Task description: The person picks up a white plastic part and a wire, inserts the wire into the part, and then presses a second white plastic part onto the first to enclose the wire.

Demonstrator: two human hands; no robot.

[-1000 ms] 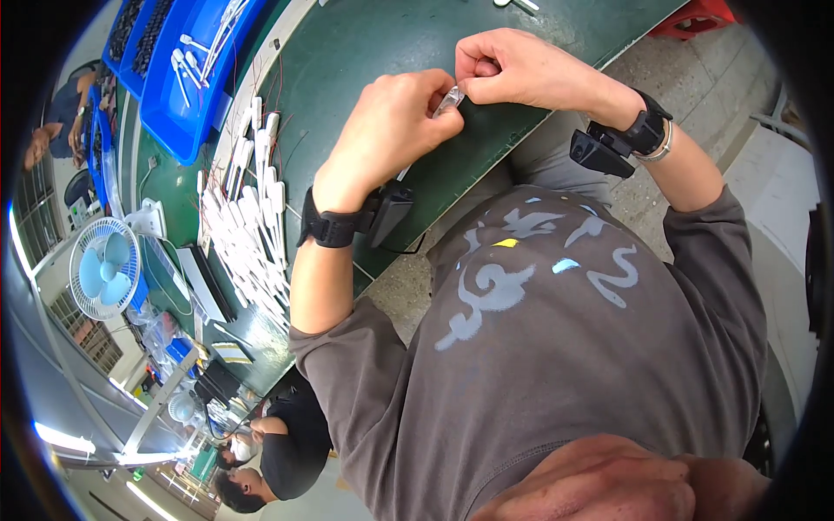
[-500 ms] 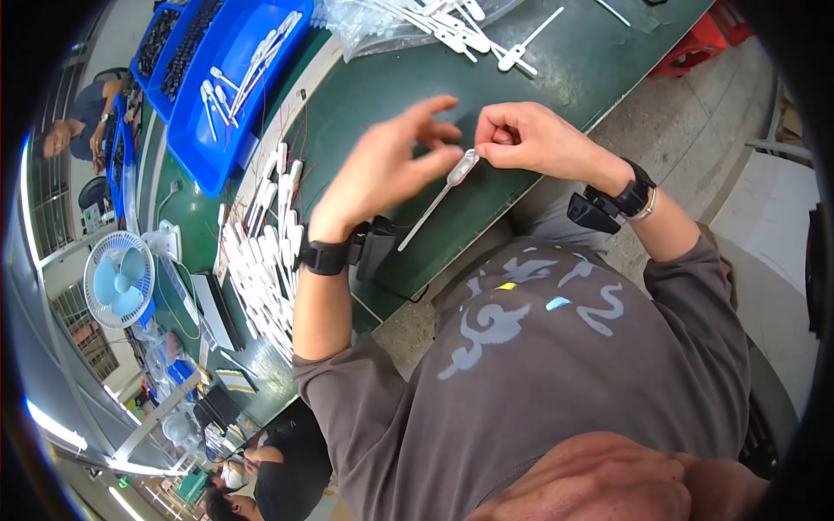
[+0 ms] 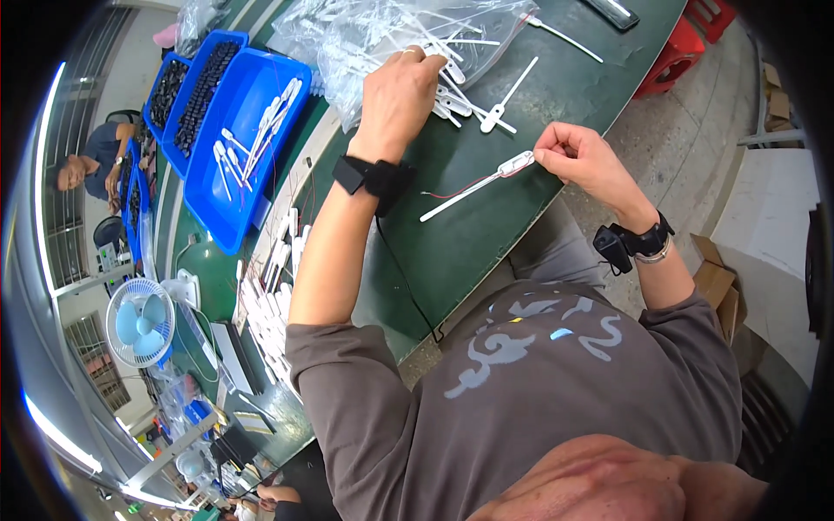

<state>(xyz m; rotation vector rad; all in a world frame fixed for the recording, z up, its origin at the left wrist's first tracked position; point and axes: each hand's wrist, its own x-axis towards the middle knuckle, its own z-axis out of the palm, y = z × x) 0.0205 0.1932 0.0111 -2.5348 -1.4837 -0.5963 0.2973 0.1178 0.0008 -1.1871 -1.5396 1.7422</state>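
My right hand (image 3: 580, 161) pinches the wide end of a white plastic part (image 3: 516, 164) between thumb and finger, above the green table near its front edge. The part has a long thin stem, and a thin red wire (image 3: 460, 186) runs along it, its free end sticking out. Farther left, my left hand (image 3: 398, 102) is at a pile of similar white parts (image 3: 456, 87) on and beside a clear plastic bag (image 3: 334, 48). Its fingers are bent and drawn together at the pile; their tips are partly hidden, so what they grip cannot be made out.
Blue trays (image 3: 201, 195) at the left hold wired white parts and black pieces. A heap of white parts (image 3: 274, 313) lies nearer me. One loose part (image 3: 493, 119) lies right of the pile. A black cable (image 3: 404, 269) crosses the table. There are a fan (image 3: 141, 321) and red stools (image 3: 673, 61).
My left hand has left the part beside my right hand and moved away to the pile. My right hand has shifted right with the part, whose red wire now shows.
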